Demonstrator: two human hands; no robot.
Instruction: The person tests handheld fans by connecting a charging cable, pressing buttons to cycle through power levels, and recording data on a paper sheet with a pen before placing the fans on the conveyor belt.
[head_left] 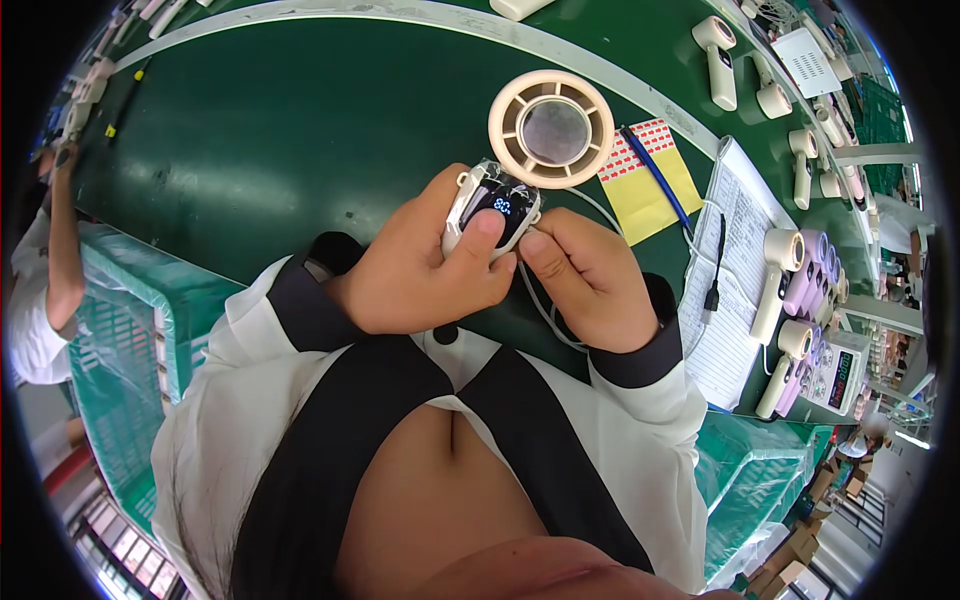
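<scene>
A cream handheld fan [506, 170] with a round slotted head is held over the green bench, its lit display reading what looks like 80. My left hand [420, 265] is wrapped around its handle, the thumb resting on the dark display face. Clear film seems to cover that part. My right hand [592, 282] is closed beside the lower end of the handle, thumb and forefinger pinched against its side. Whatever sits between those fingertips is hidden. A white cable [535, 300] loops below and behind the right hand.
Right of the fan lie a yellow sticker sheet [655, 195], a blue pen [657, 180] and written papers [735, 290] with a black-ended cable. More fans [775, 285] and a meter with a red display [838, 375] stand farther right. A person's arm [66, 240] shows at left.
</scene>
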